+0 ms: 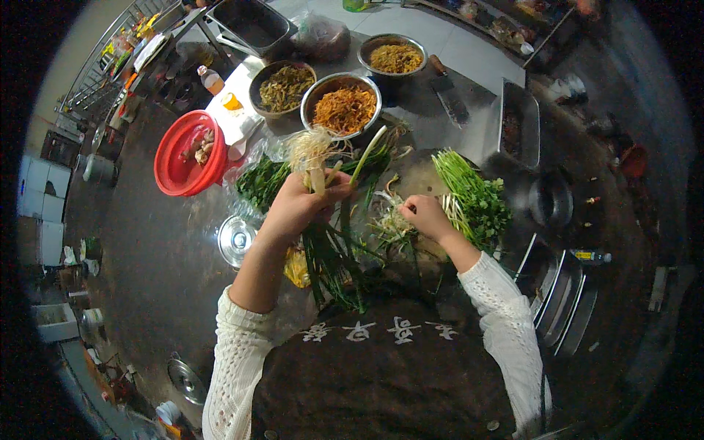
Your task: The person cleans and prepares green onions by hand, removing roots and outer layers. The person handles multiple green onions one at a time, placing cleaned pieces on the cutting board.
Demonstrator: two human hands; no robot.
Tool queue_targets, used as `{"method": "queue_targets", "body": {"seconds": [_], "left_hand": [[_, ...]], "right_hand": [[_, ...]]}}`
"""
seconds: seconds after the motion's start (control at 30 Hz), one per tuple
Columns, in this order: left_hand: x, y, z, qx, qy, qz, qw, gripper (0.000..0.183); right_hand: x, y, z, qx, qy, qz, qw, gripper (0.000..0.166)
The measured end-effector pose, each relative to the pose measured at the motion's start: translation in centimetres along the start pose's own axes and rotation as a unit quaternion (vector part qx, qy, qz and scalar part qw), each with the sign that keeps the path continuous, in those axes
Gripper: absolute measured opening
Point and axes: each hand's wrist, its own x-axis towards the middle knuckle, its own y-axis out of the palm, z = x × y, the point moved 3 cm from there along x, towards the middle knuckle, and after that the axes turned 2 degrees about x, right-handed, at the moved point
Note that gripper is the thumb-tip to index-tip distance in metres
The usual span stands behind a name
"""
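Note:
My left hand (311, 203) is closed around a bunch of green onions (333, 264), with the pale roots (312, 151) up past the thumb and the dark green leaves hanging below. One white stalk slants apart from the rest. My right hand (426, 215), fingertips pinched together, is over a pile of root and leaf trimmings (393, 220); whether something thin is between the fingers cannot be told. Right of it, a bundle of cilantro (476, 203) lies on a round board (423, 176). More greens (267, 184) in clear plastic lie left of the left hand.
Beyond the hands stand metal bowls of shredded orange food (344, 110), chopped greens (283, 88) and yellowish food (396, 58). A cleaver (448, 93) lies behind the board. A red plastic basin (190, 157) and a metal lid (237, 241) are at left, a rectangular metal pan (520, 124) at right.

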Motion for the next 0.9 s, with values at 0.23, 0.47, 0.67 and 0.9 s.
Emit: {"method": "queue_targets", "body": {"seconds": [0.23,0.47,0.67,0.9], "left_hand": [[0.8,0.7,0.0,-0.012,-0.01,0.002,1.0,0.019],[1.3,3.1,-1.9,0.04,0.02,0.027,0.999,0.016],[3.0,4.2,-2.8,0.151,0.066,0.035,0.986,0.015],[3.1,0.5,0.9,-0.155,-0.01,-0.036,0.987,0.021]], "right_hand": [[0.2,-3.3,5.7,-0.14,-0.013,0.041,0.989,0.027],[-0.4,-6.7,14.1,0.374,-0.153,-0.045,0.914,0.019],[-0.9,-10.8,12.4,0.522,-0.061,-0.125,0.841,0.016],[-4.6,-20.8,7.7,0.341,0.018,-0.236,0.91,0.016]]}}
